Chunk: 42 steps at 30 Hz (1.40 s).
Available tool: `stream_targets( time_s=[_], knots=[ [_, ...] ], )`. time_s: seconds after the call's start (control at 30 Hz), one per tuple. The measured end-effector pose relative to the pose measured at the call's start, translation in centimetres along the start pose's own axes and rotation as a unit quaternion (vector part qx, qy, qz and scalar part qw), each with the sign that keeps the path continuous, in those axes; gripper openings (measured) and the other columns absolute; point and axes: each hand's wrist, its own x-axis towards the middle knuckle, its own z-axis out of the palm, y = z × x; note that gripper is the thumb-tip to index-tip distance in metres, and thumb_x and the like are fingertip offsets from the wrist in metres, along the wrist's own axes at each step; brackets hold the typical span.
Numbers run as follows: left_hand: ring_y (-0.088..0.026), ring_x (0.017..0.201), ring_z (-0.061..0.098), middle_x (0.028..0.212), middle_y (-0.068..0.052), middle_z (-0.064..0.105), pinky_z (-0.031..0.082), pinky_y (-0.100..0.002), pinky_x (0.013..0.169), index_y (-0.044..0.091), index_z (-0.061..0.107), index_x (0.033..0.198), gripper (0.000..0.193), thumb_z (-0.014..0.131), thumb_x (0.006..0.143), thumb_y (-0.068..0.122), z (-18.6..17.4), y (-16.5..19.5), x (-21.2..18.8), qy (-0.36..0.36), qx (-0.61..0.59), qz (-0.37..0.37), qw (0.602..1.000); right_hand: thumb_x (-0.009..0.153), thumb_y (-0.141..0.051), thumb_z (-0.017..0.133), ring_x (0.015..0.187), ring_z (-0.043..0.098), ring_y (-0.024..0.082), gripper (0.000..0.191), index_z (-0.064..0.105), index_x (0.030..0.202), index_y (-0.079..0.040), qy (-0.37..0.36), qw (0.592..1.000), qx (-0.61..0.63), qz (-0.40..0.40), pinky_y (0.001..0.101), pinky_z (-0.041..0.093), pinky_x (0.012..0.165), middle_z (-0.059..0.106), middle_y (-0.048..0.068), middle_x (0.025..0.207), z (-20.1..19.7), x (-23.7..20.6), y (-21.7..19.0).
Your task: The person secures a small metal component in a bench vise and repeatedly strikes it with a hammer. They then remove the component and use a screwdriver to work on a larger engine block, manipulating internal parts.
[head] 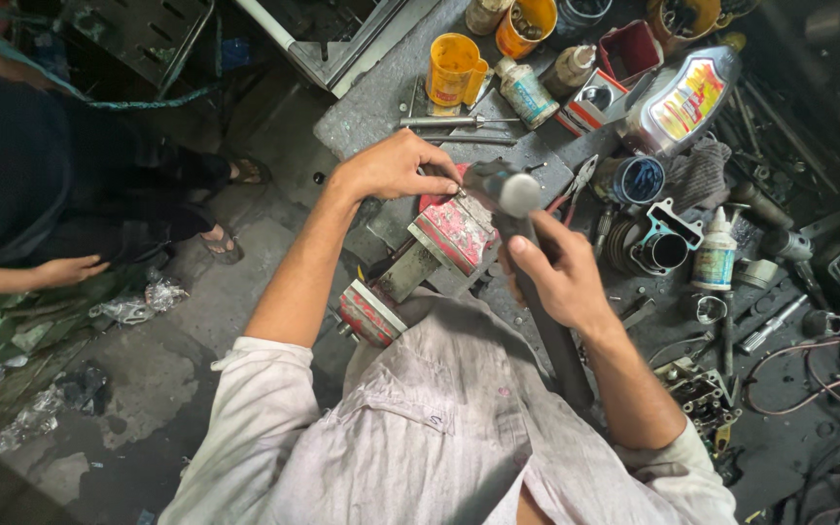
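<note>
My right hand [558, 275] grips the dark handle of a hammer [506, 190], whose blurred metal head hangs just above the jaws of a red bench vise [454, 236]. My left hand [391, 167] rests at the far side of the vise jaws, fingers pinched on a small part held there; the part itself is hidden by the fingers and the hammer head. The vise is bolted at the edge of a grey metal workbench [371, 107]. My pale shirt fills the lower middle of the view.
Yellow cups [454, 66], small bottles [525, 92], a silver oil jug [684, 97], an engine cylinder [655, 243], pliers [576, 185] and scattered tools crowd the bench to the right. Another person in dark clothes [12, 175] stands at left on the concrete floor.
</note>
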Motion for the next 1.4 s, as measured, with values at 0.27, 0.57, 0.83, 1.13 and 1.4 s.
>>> stream_targets(
  time_s=[0.27, 0.57, 0.83, 1.13, 1.4],
  knots=[
    [-0.017, 0.085, 0.077, 0.094, -0.008, 0.08, 0.059, -0.032, 0.079, 0.006, 0.078, 0.106, 0.024, 0.077, 0.09, 0.024, -0.1, 0.3, 0.2, -0.003, -0.001, -0.027, 1.0, 0.103, -0.026, 0.056, 0.051, 0.058, 0.011, 0.027, 0.061, 0.11, 0.0, 0.019, 0.997, -0.021, 0.078, 0.0281, 0.047, 0.043, 0.062, 0.003, 0.074, 1.0, 0.9, 0.8],
    [-0.017, 0.087, 0.077, 0.096, -0.008, 0.08, 0.059, -0.032, 0.08, 0.006, 0.078, 0.107, 0.024, 0.076, 0.09, 0.023, 0.0, 0.2, 0.1, 0.0, -0.007, -0.001, 1.0, 0.104, -0.024, 0.058, 0.054, 0.059, 0.009, 0.026, 0.062, 0.114, -0.001, 0.034, 0.999, -0.013, 0.007, 0.0265, 0.048, 0.045, 0.064, 0.003, 0.075, -0.2, -0.4, 0.6],
    [-0.017, 0.084, 0.077, 0.093, -0.009, 0.08, 0.059, -0.033, 0.079, 0.005, 0.078, 0.107, 0.024, 0.076, 0.091, 0.023, -0.1, 0.0, 0.2, 0.0, 0.004, 0.011, 1.0, 0.103, -0.026, 0.059, 0.05, 0.057, 0.01, 0.027, 0.064, 0.108, 0.001, 0.032, 0.994, -0.048, 0.091, 0.028, 0.046, 0.042, 0.062, 0.003, 0.071, 1.1, 0.9, 1.4],
    [-0.016, 0.084, 0.077, 0.093, -0.008, 0.08, 0.059, -0.032, 0.078, 0.005, 0.078, 0.106, 0.023, 0.075, 0.09, 0.022, -0.1, 0.0, 0.1, 0.004, -0.008, 0.008, 1.0, 0.102, -0.029, 0.059, 0.049, 0.058, 0.011, 0.031, 0.062, 0.114, -0.001, 0.085, 0.992, 0.035, 0.091, 0.0279, 0.047, 0.042, 0.064, 0.004, 0.074, 0.4, 0.3, 1.3],
    [-0.016, 0.084, 0.077, 0.093, -0.009, 0.08, 0.059, -0.032, 0.078, 0.004, 0.078, 0.106, 0.023, 0.076, 0.09, 0.021, -0.1, 0.2, -0.1, 0.004, -0.01, 0.021, 1.0, 0.103, -0.027, 0.059, 0.05, 0.058, 0.01, 0.028, 0.062, 0.11, 0.0, 0.041, 0.998, -0.035, 0.045, 0.0272, 0.047, 0.043, 0.064, 0.004, 0.073, 0.7, 0.2, 1.4]
  ],
)
